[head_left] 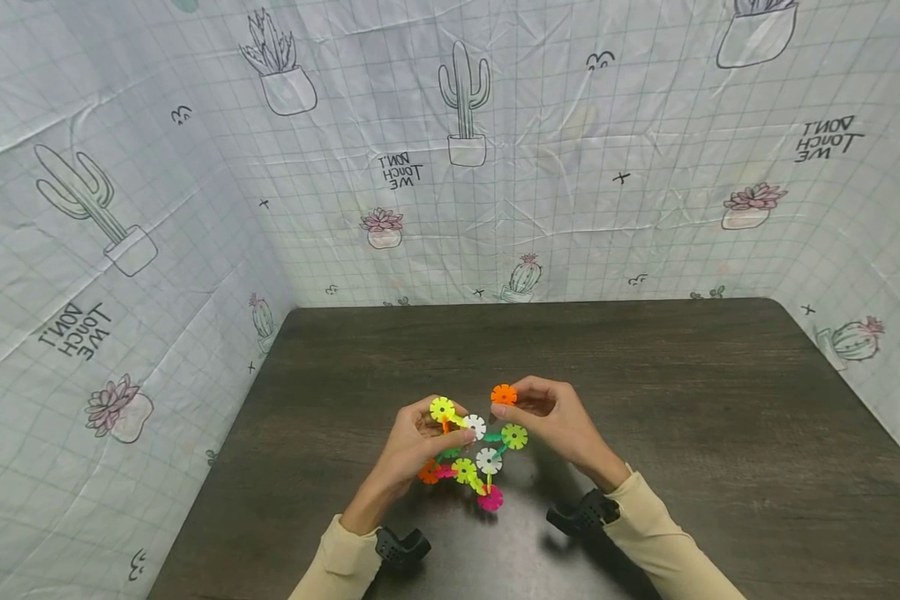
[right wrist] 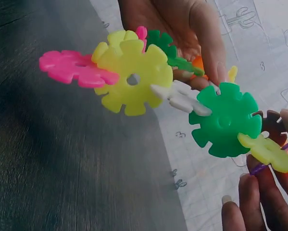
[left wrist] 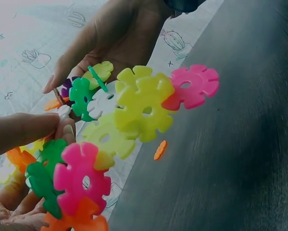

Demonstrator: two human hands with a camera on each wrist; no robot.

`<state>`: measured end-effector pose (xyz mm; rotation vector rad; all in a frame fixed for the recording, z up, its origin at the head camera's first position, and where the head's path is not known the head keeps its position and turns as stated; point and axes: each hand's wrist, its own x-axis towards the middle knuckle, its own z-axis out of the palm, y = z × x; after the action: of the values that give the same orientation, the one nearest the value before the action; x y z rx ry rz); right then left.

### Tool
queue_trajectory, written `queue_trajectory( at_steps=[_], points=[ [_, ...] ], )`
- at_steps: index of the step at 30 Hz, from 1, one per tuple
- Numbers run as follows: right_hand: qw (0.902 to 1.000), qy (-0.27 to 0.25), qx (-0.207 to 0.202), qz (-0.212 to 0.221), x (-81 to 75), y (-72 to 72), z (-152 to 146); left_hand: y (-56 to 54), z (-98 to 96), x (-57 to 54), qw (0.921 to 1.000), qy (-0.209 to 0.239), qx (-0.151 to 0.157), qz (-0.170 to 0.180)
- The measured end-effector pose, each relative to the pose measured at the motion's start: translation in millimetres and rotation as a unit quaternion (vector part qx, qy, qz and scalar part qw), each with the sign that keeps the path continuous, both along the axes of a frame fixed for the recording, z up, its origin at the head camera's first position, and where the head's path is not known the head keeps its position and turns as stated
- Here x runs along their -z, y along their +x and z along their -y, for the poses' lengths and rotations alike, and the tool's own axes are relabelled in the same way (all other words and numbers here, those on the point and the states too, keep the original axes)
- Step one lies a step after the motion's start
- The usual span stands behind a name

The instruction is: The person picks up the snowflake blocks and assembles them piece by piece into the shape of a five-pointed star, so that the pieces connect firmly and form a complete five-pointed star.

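Several notched plastic flower discs, slotted edge to edge, make up a colourful chain [head_left: 488, 461] held over the table. My left hand [head_left: 412, 446] grips this chain at its left side, with the thumb on a white disc [head_left: 475, 427]. A pink disc [left wrist: 83, 177] and green ones stand close by its fingers. At the right, my right hand [head_left: 558, 412] pinches an orange disc [head_left: 503, 394] between thumb and fingertips. Beside those fingers, a brown disc [right wrist: 272, 126] and a purple disc [right wrist: 259, 169] show in the right wrist view, partly hidden. A yellow-green disc [head_left: 514, 436] sits just below this hand.
The dark wooden table [head_left: 645, 358] spreads around both hands. A white cloth with cactus prints [head_left: 570, 208] hangs behind it and along the sides. A small orange disc [left wrist: 160, 150] shows apart from the chain in the left wrist view. Both wrists wear black camera mounts [head_left: 402, 547].
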<state>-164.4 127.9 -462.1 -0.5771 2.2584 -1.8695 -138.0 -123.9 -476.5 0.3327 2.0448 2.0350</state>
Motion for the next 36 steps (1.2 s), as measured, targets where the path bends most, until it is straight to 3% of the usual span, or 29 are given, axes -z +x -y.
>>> queue_trajectory(
  at_steps=[11, 18, 28, 36],
  points=[
    [0.9989, -0.042, -0.009, -0.017, -2.8, 0.2, -1.5, -0.4, -3.5, -2.1, 1.0000, -0.004, -0.002, 0.004],
    [0.9997, -0.021, -0.013, -0.005, -3.6, 0.6, -1.1, -1.0, -7.4, -2.3, 0.9997, 0.002, -0.022, -0.011],
    [0.9995, -0.029, 0.005, -0.015, -0.4, 2.0, 3.3, -0.9, -13.3, -0.2, 0.9983, 0.029, -0.046, -0.022],
    [0.9982, -0.044, 0.039, -0.011, -1.0, 4.1, 6.1, -2.0, -22.3, 1.6, 0.9949, 0.037, -0.077, -0.053]
  ],
)
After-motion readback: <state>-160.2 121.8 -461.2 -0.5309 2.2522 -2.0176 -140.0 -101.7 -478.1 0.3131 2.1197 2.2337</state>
